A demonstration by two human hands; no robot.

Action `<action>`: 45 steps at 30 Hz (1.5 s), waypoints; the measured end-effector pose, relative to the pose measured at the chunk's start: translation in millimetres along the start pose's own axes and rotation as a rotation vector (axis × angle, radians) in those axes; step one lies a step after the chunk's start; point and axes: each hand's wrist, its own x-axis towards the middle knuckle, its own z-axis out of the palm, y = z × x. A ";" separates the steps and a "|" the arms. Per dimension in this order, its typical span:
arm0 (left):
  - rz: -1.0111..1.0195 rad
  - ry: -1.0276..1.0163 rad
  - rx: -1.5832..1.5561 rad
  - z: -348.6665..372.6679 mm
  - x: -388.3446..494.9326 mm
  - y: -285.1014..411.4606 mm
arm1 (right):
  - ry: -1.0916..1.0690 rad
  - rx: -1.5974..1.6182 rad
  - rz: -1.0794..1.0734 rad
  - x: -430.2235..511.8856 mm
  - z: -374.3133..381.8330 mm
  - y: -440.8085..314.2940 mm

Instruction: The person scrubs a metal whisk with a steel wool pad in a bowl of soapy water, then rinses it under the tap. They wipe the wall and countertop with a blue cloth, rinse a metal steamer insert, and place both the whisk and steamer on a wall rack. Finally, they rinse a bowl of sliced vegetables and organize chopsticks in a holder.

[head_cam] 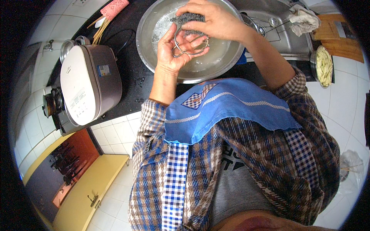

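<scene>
A large metal basin (143, 49) with cloudy, foamy water (219, 62) stands in front of me. Over it, my left hand (170, 55) holds a small metal wire ring piece (189, 54), palm up, with the loops lying across the fingers. My right hand (221, 24) reaches in from the right side, its fingers curled around a dark grey mesh scouring pad (189, 18). The pad is just above the wire loops, close to the left fingertips. My right hand covers part of both pad and wire, so whether they touch is unclear.
A rice cooker (78, 83) sits on the black counter (131, 83) at left, near a tipped pink holder (114, 10) with chopsticks. To the right are a steel sink (292, 47) with a wire rack, a crumpled cloth (305, 20), cutting boards (336, 37) and a bowl of cut vegetables (323, 66).
</scene>
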 end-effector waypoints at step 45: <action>0.328 0.447 1.084 3.8 6.8 -41.1 | -0.037 -0.316 0.441 -13.4 55.9 15.7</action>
